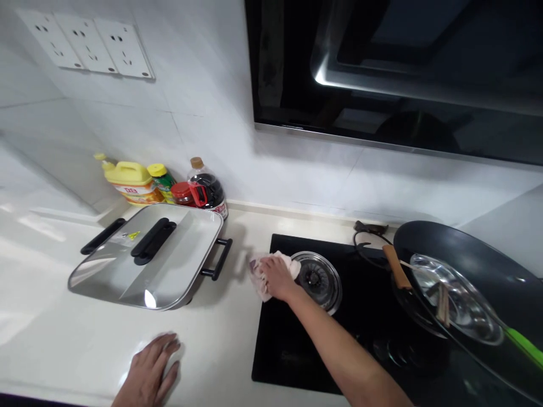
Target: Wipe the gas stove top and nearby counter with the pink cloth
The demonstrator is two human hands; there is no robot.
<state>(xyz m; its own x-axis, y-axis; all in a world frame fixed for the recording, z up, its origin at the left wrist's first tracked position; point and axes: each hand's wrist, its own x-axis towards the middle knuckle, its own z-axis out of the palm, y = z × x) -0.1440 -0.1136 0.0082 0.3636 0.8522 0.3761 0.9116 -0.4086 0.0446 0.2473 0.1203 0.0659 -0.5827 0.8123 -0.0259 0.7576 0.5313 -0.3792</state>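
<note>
In the head view, my right hand (276, 277) presses a pale pinkish cloth (259, 281) down where the left edge of the black gas stove (280, 350) meets the white counter. Just right of that hand is the stove's round metal burner (318, 280). My left hand (148, 367) rests on the counter near its front edge, holding nothing, with its fingers stretched out. Behind it stands a rectangular electric pan (182, 232) with a glass lid, a black lid handle (155, 240) and black side handles. The right fingers partly hide the cloth.
A large wok (424, 237) with a metal bowl and utensils in it covers the stove's right side. Along the wall stand a yellow jug (131, 175), a green bottle (163, 183), a red-lidded jar (183, 192) and a dark sauce bottle (210, 189). The range hood (382, 68) hangs above.
</note>
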